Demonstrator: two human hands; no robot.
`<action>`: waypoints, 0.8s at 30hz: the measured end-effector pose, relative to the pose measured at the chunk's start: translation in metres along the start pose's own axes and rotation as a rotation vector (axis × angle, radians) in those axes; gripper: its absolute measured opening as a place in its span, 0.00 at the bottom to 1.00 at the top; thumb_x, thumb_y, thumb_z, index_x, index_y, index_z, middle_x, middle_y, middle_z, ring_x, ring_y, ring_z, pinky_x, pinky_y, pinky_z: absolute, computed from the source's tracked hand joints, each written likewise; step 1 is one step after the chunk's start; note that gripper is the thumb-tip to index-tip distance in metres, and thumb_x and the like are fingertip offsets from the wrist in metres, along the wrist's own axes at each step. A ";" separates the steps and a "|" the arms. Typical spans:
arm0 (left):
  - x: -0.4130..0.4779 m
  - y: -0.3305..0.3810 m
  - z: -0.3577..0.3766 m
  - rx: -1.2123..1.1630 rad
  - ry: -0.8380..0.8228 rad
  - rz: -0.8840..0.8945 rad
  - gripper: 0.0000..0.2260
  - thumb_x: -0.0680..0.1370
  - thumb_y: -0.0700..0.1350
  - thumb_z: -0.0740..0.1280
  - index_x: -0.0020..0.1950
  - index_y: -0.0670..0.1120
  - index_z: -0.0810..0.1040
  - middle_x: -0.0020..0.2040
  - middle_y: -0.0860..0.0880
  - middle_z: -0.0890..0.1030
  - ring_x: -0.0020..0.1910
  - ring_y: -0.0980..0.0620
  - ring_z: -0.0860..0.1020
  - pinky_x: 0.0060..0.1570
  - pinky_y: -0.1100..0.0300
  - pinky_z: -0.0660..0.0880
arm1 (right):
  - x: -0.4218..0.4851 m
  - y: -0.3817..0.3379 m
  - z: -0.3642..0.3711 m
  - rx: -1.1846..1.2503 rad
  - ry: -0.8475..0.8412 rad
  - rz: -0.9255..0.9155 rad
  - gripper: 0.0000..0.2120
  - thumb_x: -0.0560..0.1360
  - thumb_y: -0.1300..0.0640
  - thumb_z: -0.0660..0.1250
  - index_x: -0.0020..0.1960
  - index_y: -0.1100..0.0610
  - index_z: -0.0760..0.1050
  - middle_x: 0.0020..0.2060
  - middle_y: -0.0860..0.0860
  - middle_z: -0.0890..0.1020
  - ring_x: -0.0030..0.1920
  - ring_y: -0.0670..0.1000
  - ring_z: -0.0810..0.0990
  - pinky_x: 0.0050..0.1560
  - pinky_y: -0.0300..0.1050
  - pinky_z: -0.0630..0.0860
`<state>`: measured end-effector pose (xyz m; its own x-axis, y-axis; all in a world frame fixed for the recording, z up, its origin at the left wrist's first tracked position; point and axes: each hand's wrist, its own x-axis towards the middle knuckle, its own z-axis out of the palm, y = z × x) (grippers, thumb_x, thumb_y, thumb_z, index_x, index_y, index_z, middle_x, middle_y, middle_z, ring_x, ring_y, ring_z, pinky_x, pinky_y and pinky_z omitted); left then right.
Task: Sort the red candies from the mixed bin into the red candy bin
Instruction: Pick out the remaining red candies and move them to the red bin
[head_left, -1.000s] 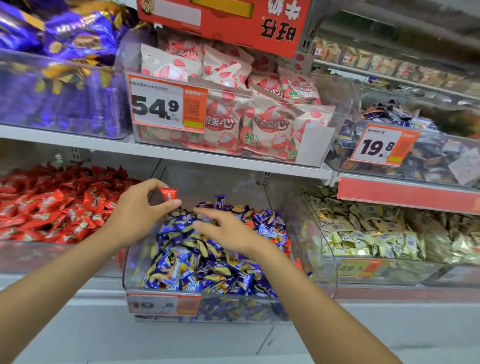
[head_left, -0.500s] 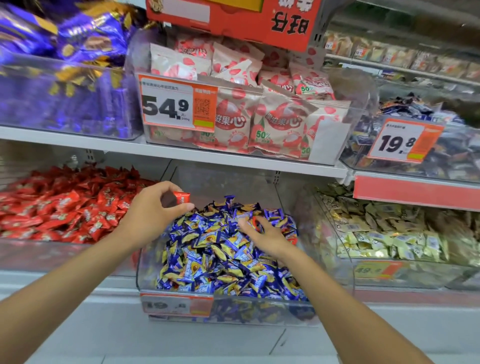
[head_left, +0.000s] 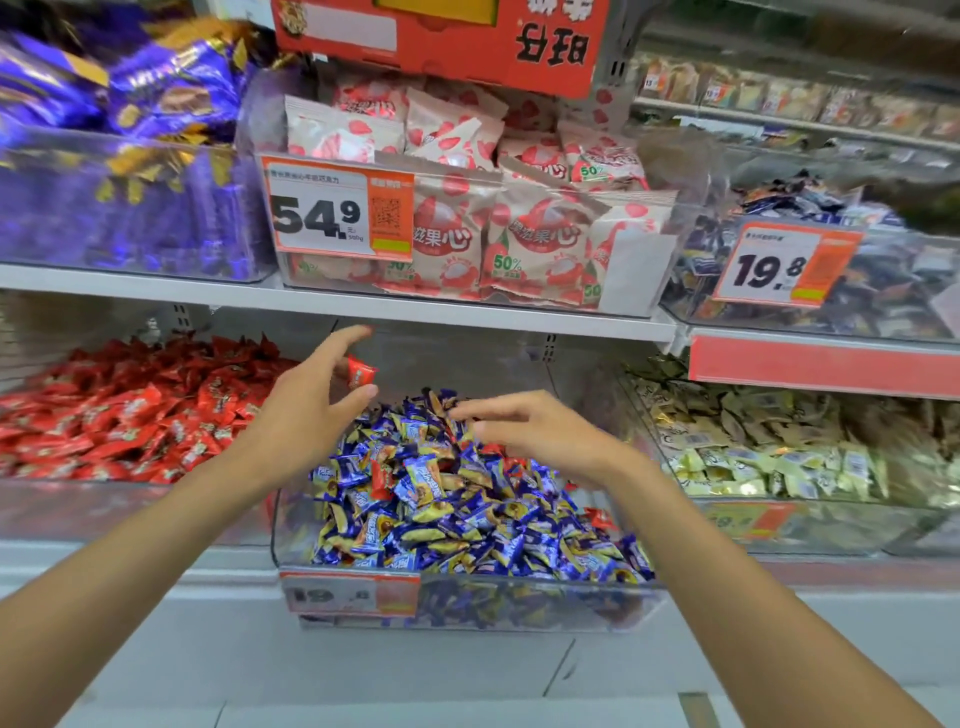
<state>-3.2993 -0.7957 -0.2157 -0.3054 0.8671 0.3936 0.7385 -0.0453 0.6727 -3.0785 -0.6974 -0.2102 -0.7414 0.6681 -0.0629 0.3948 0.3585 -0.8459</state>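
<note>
Red candy (head_left: 360, 372), perhaps loose, left hand (head_left: 304, 415)

The left hand (head_left: 306, 410) and the right hand (head_left: 540, 436) are seen bare. Behind each hand, a wrist and forearm are shown uncovered as far back as the frame edge. A short, plain nail is made out on the left thumb; the other fingertips are blurred.

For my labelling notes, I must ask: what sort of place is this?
Probably a supermarket's loose-candy aisle. White-and-orange price tags hang on clear plastic bins heaped with wrapped sweets, set in rows on white shelves.
</note>
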 end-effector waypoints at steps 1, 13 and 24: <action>0.000 0.006 0.000 -0.014 -0.027 0.020 0.17 0.77 0.41 0.66 0.63 0.55 0.71 0.42 0.54 0.75 0.39 0.52 0.76 0.42 0.57 0.71 | -0.007 0.004 -0.009 0.016 0.046 0.019 0.12 0.79 0.57 0.64 0.59 0.46 0.79 0.60 0.44 0.80 0.59 0.44 0.78 0.56 0.44 0.75; -0.017 -0.002 0.039 0.064 -0.420 -0.215 0.13 0.76 0.43 0.69 0.45 0.44 0.63 0.39 0.47 0.67 0.33 0.52 0.63 0.33 0.60 0.62 | -0.002 0.054 -0.031 -0.139 0.207 0.131 0.16 0.79 0.66 0.59 0.63 0.54 0.75 0.61 0.51 0.77 0.62 0.51 0.76 0.62 0.44 0.73; -0.013 -0.004 0.042 -0.015 -0.140 -0.186 0.11 0.78 0.39 0.66 0.42 0.44 0.64 0.35 0.44 0.71 0.30 0.52 0.65 0.30 0.60 0.63 | 0.056 0.098 -0.002 -0.119 0.175 0.259 0.06 0.76 0.67 0.66 0.46 0.58 0.78 0.51 0.54 0.78 0.46 0.51 0.78 0.50 0.45 0.77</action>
<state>-3.2731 -0.7861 -0.2501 -0.3485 0.9214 0.1719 0.6680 0.1155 0.7351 -3.0804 -0.6232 -0.2958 -0.5079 0.8449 -0.1676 0.6263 0.2287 -0.7453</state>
